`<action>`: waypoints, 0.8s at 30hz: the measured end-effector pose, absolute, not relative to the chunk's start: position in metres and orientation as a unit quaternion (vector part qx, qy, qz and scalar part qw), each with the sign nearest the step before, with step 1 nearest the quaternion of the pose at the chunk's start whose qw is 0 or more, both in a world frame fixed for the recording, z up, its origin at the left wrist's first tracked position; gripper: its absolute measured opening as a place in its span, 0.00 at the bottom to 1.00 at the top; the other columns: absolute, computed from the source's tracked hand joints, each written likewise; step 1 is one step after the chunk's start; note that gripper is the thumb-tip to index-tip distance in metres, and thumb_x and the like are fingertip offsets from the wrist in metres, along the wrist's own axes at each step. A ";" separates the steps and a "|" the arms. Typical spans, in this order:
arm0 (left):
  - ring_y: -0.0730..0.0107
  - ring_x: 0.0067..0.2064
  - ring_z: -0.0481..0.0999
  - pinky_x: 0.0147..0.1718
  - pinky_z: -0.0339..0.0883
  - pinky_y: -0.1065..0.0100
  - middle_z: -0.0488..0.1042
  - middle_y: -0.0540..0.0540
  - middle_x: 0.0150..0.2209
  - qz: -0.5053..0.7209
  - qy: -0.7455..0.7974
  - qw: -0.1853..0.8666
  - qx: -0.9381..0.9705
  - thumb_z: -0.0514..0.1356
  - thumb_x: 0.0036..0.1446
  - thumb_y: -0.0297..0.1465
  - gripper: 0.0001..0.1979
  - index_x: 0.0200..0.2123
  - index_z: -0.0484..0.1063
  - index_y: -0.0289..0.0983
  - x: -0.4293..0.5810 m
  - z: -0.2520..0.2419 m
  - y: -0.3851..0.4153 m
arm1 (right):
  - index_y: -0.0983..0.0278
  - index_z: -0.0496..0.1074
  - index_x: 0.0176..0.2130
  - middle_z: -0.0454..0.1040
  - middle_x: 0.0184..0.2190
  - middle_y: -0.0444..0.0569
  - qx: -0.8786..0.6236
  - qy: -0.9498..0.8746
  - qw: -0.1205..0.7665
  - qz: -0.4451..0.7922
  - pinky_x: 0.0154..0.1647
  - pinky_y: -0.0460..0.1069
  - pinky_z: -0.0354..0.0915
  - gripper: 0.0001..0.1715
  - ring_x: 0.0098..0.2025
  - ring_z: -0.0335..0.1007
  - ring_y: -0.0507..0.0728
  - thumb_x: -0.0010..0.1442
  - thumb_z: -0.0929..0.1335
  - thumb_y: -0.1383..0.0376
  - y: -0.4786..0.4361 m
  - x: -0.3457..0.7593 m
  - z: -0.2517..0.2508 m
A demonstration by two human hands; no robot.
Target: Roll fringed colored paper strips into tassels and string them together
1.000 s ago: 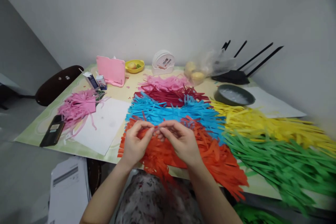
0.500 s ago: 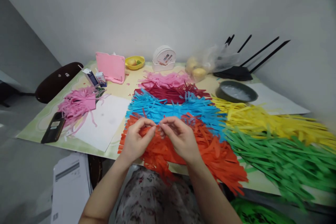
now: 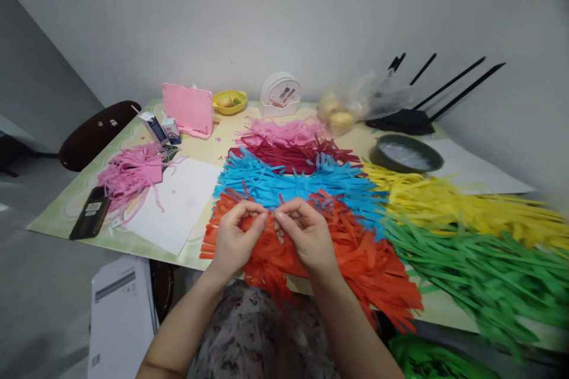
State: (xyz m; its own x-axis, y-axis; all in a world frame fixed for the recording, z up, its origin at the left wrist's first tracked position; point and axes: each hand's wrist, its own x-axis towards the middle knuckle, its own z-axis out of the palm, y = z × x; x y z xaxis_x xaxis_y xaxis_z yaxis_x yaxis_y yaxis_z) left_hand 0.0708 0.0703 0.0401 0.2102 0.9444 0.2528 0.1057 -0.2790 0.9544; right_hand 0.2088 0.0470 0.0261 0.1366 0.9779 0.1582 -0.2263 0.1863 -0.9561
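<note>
Over the orange fringe (image 3: 364, 260) at the table's front edge, my left hand (image 3: 240, 234) and my right hand (image 3: 306, 231) pinch thumb against forefinger, the fingertips nearly touching. Whatever they hold is too small to make out. Behind the orange lie blue fringe (image 3: 258, 180), dark red fringe (image 3: 288, 157) and pale pink fringe (image 3: 284, 132). Yellow fringe (image 3: 457, 204) and green fringe (image 3: 471, 266) spread to the right. A pink bundle of strips (image 3: 133, 172) rests at the left, partly on a white sheet (image 3: 180, 207).
A dark phone (image 3: 91, 213) lies at the table's left edge. Along the back stand a pink tablet case (image 3: 187, 109), a yellow bowl (image 3: 229, 109) and a white holder (image 3: 281, 108). A dark green bowl (image 3: 405, 154) and a black router (image 3: 402, 121) are at the right.
The view has shifted slightly, so things at the right appear a little farther right. Both hands keep their pinch with almost no movement.
</note>
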 end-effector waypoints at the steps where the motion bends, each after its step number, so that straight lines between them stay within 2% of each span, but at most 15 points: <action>1: 0.71 0.32 0.75 0.34 0.68 0.72 0.77 0.47 0.30 0.475 0.410 0.436 0.645 0.60 0.57 0.30 0.05 0.32 0.73 0.35 0.071 0.040 0.070 | 0.62 0.70 0.30 0.70 0.20 0.40 -0.418 -0.440 0.633 0.481 0.19 0.44 0.63 0.12 0.18 0.64 0.48 0.57 0.72 0.57 0.047 0.207 0.024; 8: 0.69 0.34 0.76 0.36 0.68 0.70 0.77 0.47 0.31 0.487 0.435 0.383 0.653 0.60 0.58 0.30 0.05 0.31 0.73 0.36 0.073 0.031 0.065 | 0.62 0.70 0.29 0.70 0.21 0.40 -0.423 -0.412 0.643 0.488 0.20 0.44 0.63 0.12 0.20 0.64 0.48 0.57 0.72 0.58 0.045 0.197 0.019; 12: 0.69 0.35 0.78 0.37 0.71 0.70 0.77 0.48 0.33 0.498 0.411 0.463 0.607 0.62 0.57 0.32 0.06 0.37 0.71 0.37 0.072 0.027 0.066 | 0.62 0.71 0.31 0.69 0.20 0.40 -0.444 -0.420 0.630 0.479 0.18 0.43 0.58 0.14 0.18 0.60 0.47 0.55 0.72 0.56 0.047 0.199 0.022; 15: 0.71 0.31 0.78 0.34 0.72 0.71 0.75 0.50 0.29 0.492 0.390 0.524 0.576 0.65 0.55 0.33 0.08 0.32 0.69 0.36 0.071 0.029 0.069 | 0.63 0.71 0.32 0.65 0.18 0.39 -0.448 -0.438 0.594 0.504 0.15 0.43 0.50 0.17 0.15 0.52 0.46 0.54 0.72 0.52 0.049 0.204 0.025; 18: 0.70 0.31 0.78 0.33 0.72 0.72 0.75 0.49 0.28 0.490 0.386 0.530 0.575 0.66 0.52 0.34 0.09 0.30 0.71 0.35 0.068 0.033 0.071 | 0.63 0.70 0.31 0.61 0.16 0.37 -0.453 -0.459 0.568 0.510 0.15 0.43 0.47 0.18 0.16 0.48 0.46 0.54 0.72 0.51 0.051 0.209 0.028; 22: 0.66 0.41 0.78 0.43 0.71 0.68 0.80 0.44 0.37 0.463 0.371 0.517 0.617 0.66 0.52 0.30 0.07 0.37 0.77 0.36 0.063 0.038 0.071 | 0.63 0.71 0.31 0.60 0.17 0.37 -0.481 -0.470 0.588 0.449 0.18 0.44 0.50 0.16 0.18 0.51 0.47 0.54 0.72 0.53 0.052 0.213 0.030; 24: 0.66 0.42 0.77 0.45 0.70 0.67 0.80 0.44 0.38 0.470 0.373 0.498 0.627 0.65 0.53 0.28 0.07 0.37 0.79 0.37 0.061 0.038 0.070 | 0.63 0.71 0.31 0.59 0.17 0.37 -0.483 -0.473 0.591 0.440 0.19 0.44 0.51 0.15 0.18 0.51 0.48 0.54 0.71 0.53 0.051 0.211 0.030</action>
